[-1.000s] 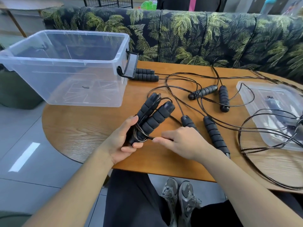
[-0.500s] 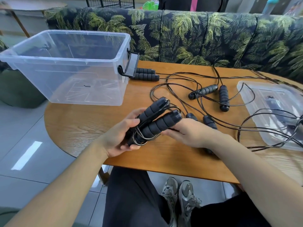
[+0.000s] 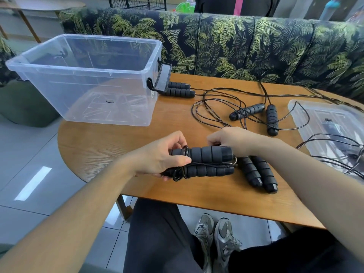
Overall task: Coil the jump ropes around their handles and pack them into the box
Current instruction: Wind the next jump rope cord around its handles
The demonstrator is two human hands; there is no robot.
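Note:
My left hand (image 3: 161,154) grips the left end of a coiled jump rope (image 3: 208,162), its two black foam handles lying side by side and level, cord looped around them. My right hand (image 3: 234,140) holds the far side of the right end, fingers curled behind the handles. Just right of the bundle, two more black handles (image 3: 258,172) lie on the wooden table (image 3: 110,142). The clear plastic box (image 3: 90,75) stands at the table's back left with nothing inside.
Another handle pair (image 3: 179,90) lies by the box's black latch. Two handles (image 3: 262,115) with loose black cord sprawl at mid table. A clear lid (image 3: 323,123) with cords over it sits at the right. A leaf-print sofa (image 3: 236,42) runs behind.
The bundle has turned from pointing up-right to lying level, and has come nearer the table's front edge. My right hand left the cord end and now holds the handles' right end.

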